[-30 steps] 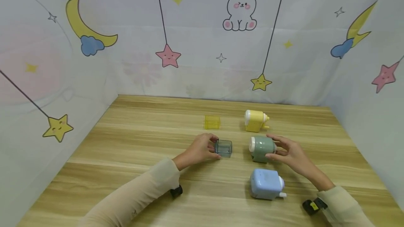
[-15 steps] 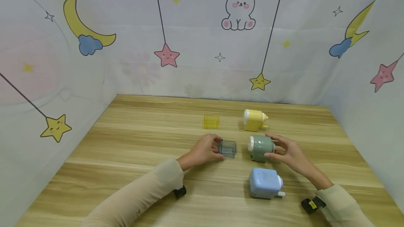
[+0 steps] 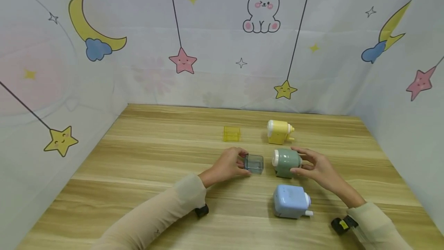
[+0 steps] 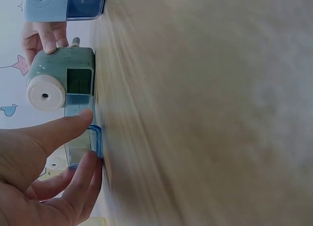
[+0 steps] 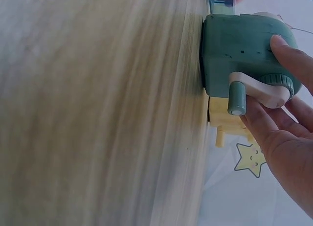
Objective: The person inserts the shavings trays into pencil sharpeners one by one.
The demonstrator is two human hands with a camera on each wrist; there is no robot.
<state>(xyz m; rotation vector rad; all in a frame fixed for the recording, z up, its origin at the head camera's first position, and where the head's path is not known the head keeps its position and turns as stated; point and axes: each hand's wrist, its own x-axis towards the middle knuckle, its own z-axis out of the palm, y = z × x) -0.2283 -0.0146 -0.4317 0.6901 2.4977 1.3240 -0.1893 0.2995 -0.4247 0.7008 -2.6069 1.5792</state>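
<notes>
Wood-grain worktop (image 3: 243, 234) carries the work. My right hand (image 3: 323, 171) and left hand (image 3: 227, 165) face each other across two parts. The green sharpener (image 3: 287, 163) stands upright, gripped by my right hand at its crank end. The clear bin (image 3: 254, 164), smaller, is pinched by my left hand between thumb (image 4: 73, 125) and fingers (image 4: 84, 179). Step in hand, as I judge it: fitting the bin to the sharpener. Next move: brace the sharpener, set the bin square, push straight into the opening (image 4: 79, 81). The bin projects beyond my left fingers toward the sharpener; the head view shows a narrow gap between them.
</notes>
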